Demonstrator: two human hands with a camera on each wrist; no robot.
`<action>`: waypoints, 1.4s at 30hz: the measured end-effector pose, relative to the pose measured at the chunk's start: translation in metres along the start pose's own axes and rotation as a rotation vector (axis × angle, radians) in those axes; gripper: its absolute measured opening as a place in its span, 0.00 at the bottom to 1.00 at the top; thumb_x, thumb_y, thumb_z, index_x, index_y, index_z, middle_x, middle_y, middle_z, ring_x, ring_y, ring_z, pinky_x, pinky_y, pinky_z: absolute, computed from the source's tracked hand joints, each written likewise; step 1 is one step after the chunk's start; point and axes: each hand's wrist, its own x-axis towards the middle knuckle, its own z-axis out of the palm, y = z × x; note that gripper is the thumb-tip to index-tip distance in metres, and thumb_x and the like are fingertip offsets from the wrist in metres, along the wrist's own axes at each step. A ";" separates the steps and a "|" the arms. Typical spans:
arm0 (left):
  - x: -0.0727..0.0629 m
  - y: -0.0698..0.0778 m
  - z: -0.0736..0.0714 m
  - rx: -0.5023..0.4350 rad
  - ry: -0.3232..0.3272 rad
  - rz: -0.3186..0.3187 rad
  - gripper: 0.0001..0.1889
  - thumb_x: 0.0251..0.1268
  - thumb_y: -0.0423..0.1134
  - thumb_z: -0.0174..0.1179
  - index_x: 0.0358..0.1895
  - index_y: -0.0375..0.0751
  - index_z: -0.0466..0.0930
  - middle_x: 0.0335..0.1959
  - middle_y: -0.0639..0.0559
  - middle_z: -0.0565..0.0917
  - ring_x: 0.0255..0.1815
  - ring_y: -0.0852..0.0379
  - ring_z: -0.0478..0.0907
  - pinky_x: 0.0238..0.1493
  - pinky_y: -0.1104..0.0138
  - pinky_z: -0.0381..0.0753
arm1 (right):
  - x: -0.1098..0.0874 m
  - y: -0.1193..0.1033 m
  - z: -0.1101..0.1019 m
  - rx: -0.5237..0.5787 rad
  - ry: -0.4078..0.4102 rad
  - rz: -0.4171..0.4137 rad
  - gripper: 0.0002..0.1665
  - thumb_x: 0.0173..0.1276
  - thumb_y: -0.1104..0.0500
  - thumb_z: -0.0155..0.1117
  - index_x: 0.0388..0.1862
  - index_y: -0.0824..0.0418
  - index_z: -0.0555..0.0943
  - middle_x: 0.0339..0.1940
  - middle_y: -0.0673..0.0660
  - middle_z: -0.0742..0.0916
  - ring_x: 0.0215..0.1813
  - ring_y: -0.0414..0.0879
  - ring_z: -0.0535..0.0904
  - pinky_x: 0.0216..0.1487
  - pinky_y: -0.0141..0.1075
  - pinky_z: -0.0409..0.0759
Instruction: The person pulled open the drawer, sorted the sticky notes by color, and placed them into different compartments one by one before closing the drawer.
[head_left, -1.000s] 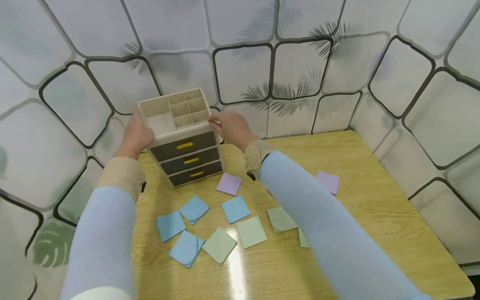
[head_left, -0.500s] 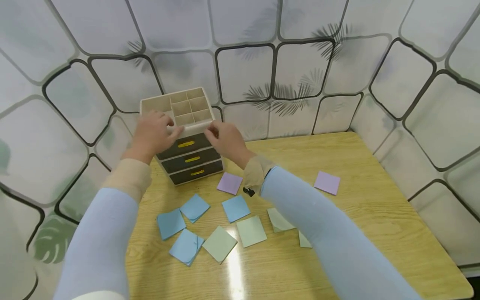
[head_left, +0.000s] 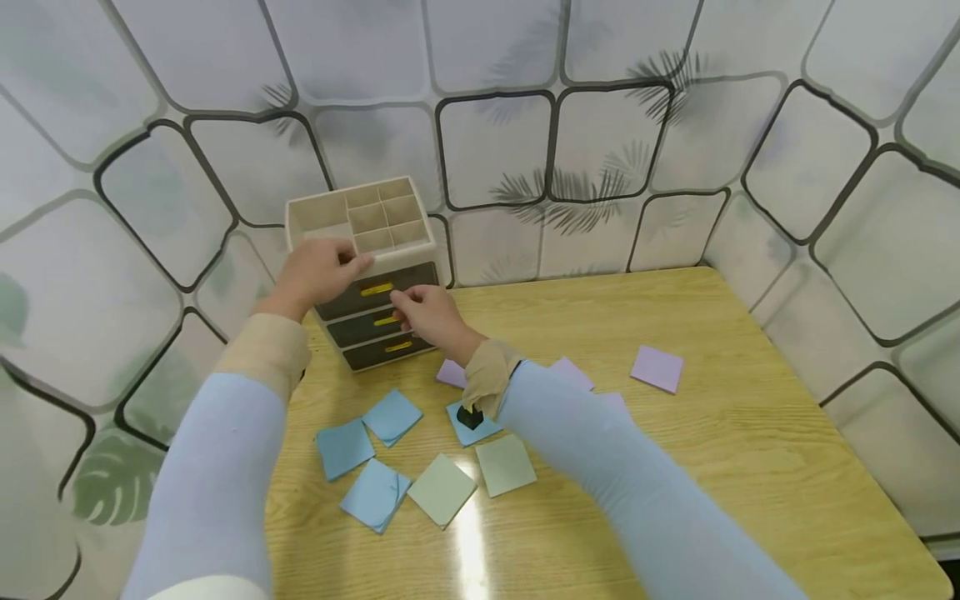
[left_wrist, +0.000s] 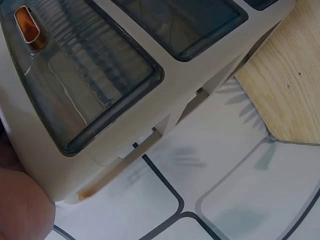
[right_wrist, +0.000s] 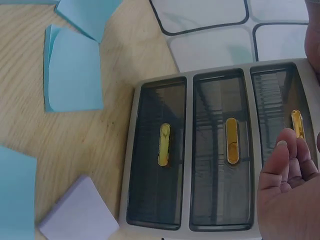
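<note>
A cream desktop drawer organizer (head_left: pixel 408 257) stands at the back left of the table, with three dark drawers and a divided tray on top. My left hand (head_left: pixel 315 271) grips the tray's front rim near the left corner, thumb along the front edge. The right hand (head_left: pixel 433 312) is in front of the drawers, fingers loosely bent. Its fingertips come right up to the yellow handle (right_wrist: pixel 297 120) of the top drawer, overlapping one end in the right wrist view. All three drawers are closed. In the left wrist view the organizer's frame (left_wrist: pixel 182 75) fills the upper left.
Blue sticky-note pads (head_left: pixel 345 450) lie in front of the organizer, with green pads (head_left: pixel 441 492) nearer me. Several purple pads (head_left: pixel 657 368) lie to the right, some partly hidden by my right arm. A patterned wall covering (head_left: pixel 495 150) rises behind the wooden table (head_left: pixel 712 467).
My left hand has moved from the organizer's left side to its front rim. The right hand has dropped from the top right corner to the top drawer's handle.
</note>
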 end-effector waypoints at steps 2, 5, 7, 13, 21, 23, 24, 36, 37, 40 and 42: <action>0.000 -0.001 -0.001 -0.019 0.003 -0.002 0.24 0.83 0.54 0.54 0.28 0.41 0.77 0.24 0.46 0.77 0.27 0.48 0.71 0.31 0.59 0.68 | 0.002 0.002 0.003 0.034 0.009 0.022 0.25 0.86 0.48 0.57 0.55 0.70 0.85 0.45 0.63 0.91 0.32 0.41 0.82 0.34 0.30 0.80; 0.001 -0.002 0.000 -0.031 0.014 0.001 0.25 0.83 0.55 0.55 0.26 0.42 0.75 0.22 0.49 0.74 0.26 0.49 0.70 0.30 0.59 0.66 | 0.006 0.005 0.005 0.080 0.024 0.036 0.25 0.86 0.48 0.56 0.54 0.71 0.86 0.39 0.58 0.90 0.29 0.37 0.80 0.33 0.28 0.79; 0.001 -0.002 -0.001 -0.036 0.023 0.001 0.26 0.83 0.54 0.55 0.24 0.43 0.73 0.20 0.50 0.73 0.25 0.50 0.69 0.30 0.60 0.66 | 0.008 0.005 0.006 0.102 0.026 0.038 0.26 0.86 0.48 0.56 0.54 0.71 0.86 0.36 0.55 0.88 0.29 0.37 0.80 0.34 0.28 0.79; 0.001 0.000 -0.004 -0.042 0.023 0.012 0.25 0.82 0.54 0.56 0.24 0.43 0.73 0.21 0.50 0.74 0.26 0.51 0.69 0.30 0.60 0.65 | 0.015 0.000 0.009 0.152 0.019 0.065 0.25 0.86 0.47 0.57 0.56 0.68 0.86 0.33 0.49 0.87 0.30 0.38 0.82 0.47 0.41 0.87; 0.000 0.005 -0.005 -0.029 0.012 -0.002 0.25 0.82 0.56 0.56 0.25 0.43 0.74 0.22 0.50 0.74 0.27 0.51 0.70 0.31 0.61 0.66 | 0.015 -0.005 0.009 0.214 0.019 0.109 0.25 0.85 0.47 0.57 0.55 0.67 0.86 0.31 0.47 0.87 0.29 0.37 0.82 0.44 0.36 0.85; -0.003 0.005 -0.004 -0.024 0.001 -0.016 0.25 0.82 0.56 0.56 0.26 0.43 0.74 0.23 0.50 0.75 0.27 0.51 0.70 0.31 0.62 0.67 | 0.014 -0.004 0.010 0.219 0.008 0.113 0.25 0.86 0.47 0.57 0.55 0.68 0.86 0.30 0.46 0.87 0.29 0.36 0.82 0.41 0.33 0.84; -0.004 0.005 -0.004 -0.024 -0.004 -0.024 0.25 0.82 0.56 0.56 0.26 0.44 0.75 0.23 0.51 0.75 0.27 0.52 0.70 0.31 0.62 0.67 | 0.014 -0.003 0.011 0.222 0.004 0.119 0.25 0.86 0.47 0.57 0.55 0.68 0.86 0.30 0.46 0.87 0.29 0.36 0.82 0.39 0.31 0.83; -0.007 0.005 0.008 -0.044 0.024 -0.022 0.24 0.79 0.55 0.60 0.23 0.46 0.74 0.22 0.53 0.75 0.25 0.54 0.70 0.31 0.64 0.67 | 0.014 0.002 0.013 0.236 0.013 0.173 0.22 0.86 0.50 0.56 0.54 0.67 0.87 0.29 0.46 0.86 0.30 0.35 0.82 0.33 0.25 0.78; -0.007 0.005 0.007 -0.042 0.026 -0.022 0.24 0.79 0.56 0.60 0.23 0.46 0.74 0.22 0.53 0.75 0.25 0.54 0.70 0.31 0.64 0.67 | 0.014 0.001 0.013 0.238 0.011 0.172 0.22 0.86 0.50 0.56 0.53 0.67 0.87 0.29 0.46 0.86 0.30 0.35 0.82 0.32 0.25 0.78; -0.009 0.004 0.005 -0.037 0.033 -0.031 0.24 0.78 0.56 0.60 0.23 0.47 0.73 0.22 0.53 0.74 0.25 0.54 0.70 0.30 0.63 0.67 | 0.013 0.001 0.014 0.240 -0.003 0.164 0.21 0.86 0.51 0.57 0.53 0.67 0.87 0.28 0.45 0.86 0.29 0.35 0.81 0.31 0.25 0.76; -0.011 0.003 0.002 -0.033 0.042 -0.036 0.24 0.78 0.56 0.60 0.23 0.47 0.73 0.22 0.53 0.74 0.25 0.54 0.70 0.30 0.63 0.67 | 0.012 -0.001 0.016 0.249 -0.018 0.161 0.21 0.86 0.51 0.56 0.54 0.68 0.86 0.27 0.45 0.86 0.29 0.35 0.81 0.31 0.25 0.76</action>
